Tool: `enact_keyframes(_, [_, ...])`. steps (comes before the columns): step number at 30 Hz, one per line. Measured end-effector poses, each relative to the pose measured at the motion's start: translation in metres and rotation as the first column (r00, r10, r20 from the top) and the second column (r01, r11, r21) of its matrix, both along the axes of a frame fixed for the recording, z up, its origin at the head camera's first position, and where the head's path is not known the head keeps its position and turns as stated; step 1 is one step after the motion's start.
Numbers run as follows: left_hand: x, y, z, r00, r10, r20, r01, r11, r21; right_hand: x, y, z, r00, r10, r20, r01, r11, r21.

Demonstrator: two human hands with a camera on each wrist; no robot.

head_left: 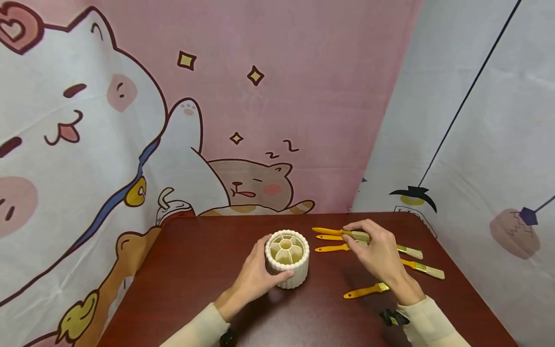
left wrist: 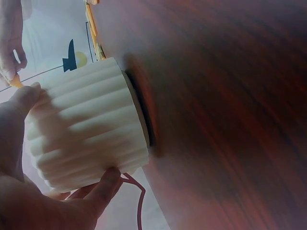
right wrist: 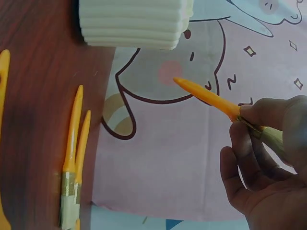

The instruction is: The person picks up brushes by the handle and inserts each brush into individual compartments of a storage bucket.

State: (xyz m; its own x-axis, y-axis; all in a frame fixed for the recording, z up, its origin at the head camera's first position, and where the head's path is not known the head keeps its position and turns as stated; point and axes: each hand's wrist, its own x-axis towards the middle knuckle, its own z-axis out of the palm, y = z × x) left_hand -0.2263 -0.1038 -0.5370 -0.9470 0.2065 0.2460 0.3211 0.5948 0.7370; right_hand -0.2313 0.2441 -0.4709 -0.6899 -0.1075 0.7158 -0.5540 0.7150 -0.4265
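A pink-and-white fabric backdrop printed with cartoon animals (head_left: 325, 72) rises behind a glossy dark red-brown table (head_left: 208, 250). Left of the brushes stands a cream cylindrical holder with ribbed walls and a beaded rim (head_left: 299, 277), open upward and divided inside around a central ring; whether its base sits wholly flat cannot be told. The left hand (head_left: 256, 272) is curved around its side, thumb across the front. The right hand (head_left: 377, 246) is nearly closed—thumb and fingers pinching a yellow-handled paintbrush with pale bristles (head_left: 331, 231) near its metal band, the handle pointing left, toward the holder's side. Several similar yellow paintbrushes (head_left: 364, 292) lie on the table near and beneath the right hand.

Likely faults: held so near the bristles, the brush leaves its handle long and free, so a bump could make it swivel or slip. A low approach might catch the tip on the beaded rim—tipping the holder, should the left hand slacken. A dragging right wrist could scatter the lying brushes.
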Motion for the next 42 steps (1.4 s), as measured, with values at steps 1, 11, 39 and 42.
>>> enact_keyframes(1, [0.0, 0.0, 0.0, 1.0, -0.001, 0.002, 0.001, 1.0, 0.001, 0.0, -0.001, 0.002, 1.0, 0.002, -0.002, -0.002, 1.0, -0.004])
enact_keyframes(11, [0.001, 0.0, 0.0, 1.0, -0.009, -0.003, 0.009, 1.0, 0.002, 0.005, -0.007, 0.015, 1.0, 0.024, -0.014, -0.024, 0.999, -0.039])
enact_keyframes(39, [0.001, 0.001, 0.001, 1.0, -0.005, -0.005, 0.005, 1.0, -0.012, 0.015, -0.038, 0.043, 0.976, 0.216, 0.01, -0.209, 0.956, -0.205])
enact_keyframes(42, [0.002, 0.001, 0.001, 1.0, -0.006, -0.001, 0.006, 1.0, -0.01, 0.015, -0.043, 0.043, 0.976, 0.217, -0.021, -0.217, 0.957, -0.193])
